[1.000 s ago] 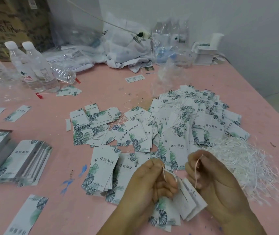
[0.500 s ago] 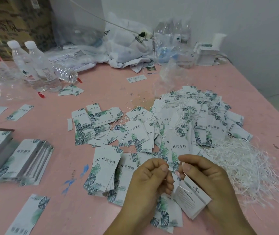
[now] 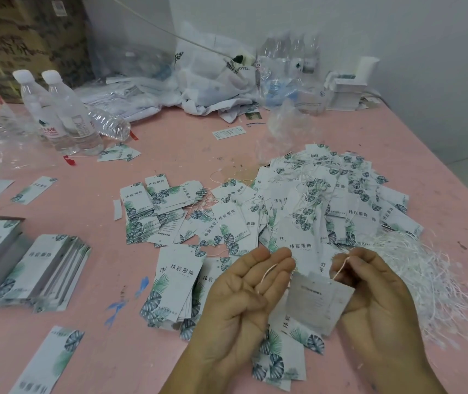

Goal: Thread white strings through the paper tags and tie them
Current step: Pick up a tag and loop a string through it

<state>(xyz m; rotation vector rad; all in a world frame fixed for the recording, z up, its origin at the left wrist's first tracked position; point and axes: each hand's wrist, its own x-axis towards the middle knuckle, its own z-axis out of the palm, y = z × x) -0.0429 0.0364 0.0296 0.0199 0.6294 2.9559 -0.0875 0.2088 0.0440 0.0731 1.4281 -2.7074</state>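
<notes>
Left hand [image 3: 244, 291] flat, thin string [image 3: 267, 275] across it; right hand [image 3: 375, 294] pinches string, rectangular paper tags [image 3: 316, 301].

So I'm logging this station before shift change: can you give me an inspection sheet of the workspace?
Surface: pink table, paint-flecked.
Job's things: leaf-printed white paper tags heaped centre; loose white strings piled right; neat tag stacks left.
Clutter: clear plastic water bottles, crumpled white plastic bags.
Hands: left hand open, thin string across its fingers; right hand pinches that string, holding a small grey tag.
Cables: thin white cord at back.
Surroundings: white wall, brown cardboard boxes.
</notes>
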